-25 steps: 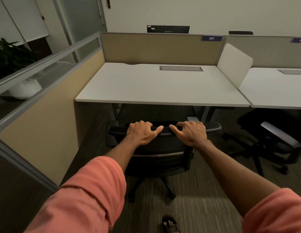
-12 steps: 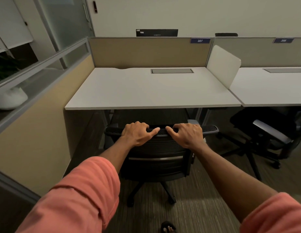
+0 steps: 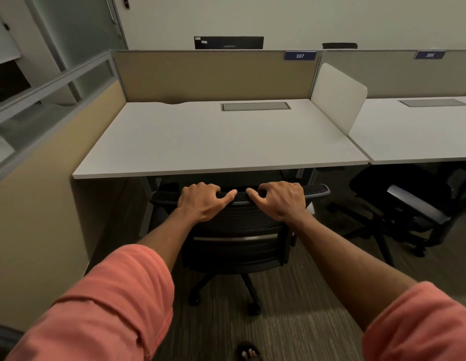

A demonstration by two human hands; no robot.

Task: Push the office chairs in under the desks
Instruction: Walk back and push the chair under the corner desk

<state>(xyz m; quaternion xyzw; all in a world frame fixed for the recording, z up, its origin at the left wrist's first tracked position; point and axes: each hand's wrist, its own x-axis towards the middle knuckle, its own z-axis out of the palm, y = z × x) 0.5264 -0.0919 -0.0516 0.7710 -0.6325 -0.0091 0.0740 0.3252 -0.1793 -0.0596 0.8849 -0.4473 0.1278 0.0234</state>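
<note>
At frame centre, left hand (image 3: 200, 201) and right hand (image 3: 280, 200) grip the chair (image 3: 237, 230) backrest's top edge, running left-right, seat facing the tabletop (image 3: 221, 142).

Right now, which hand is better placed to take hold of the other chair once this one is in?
Right, probably. The right hand grips the near chair on the side towards the second chair, beside the neighbouring desk; the left hand is farther from it.
</note>
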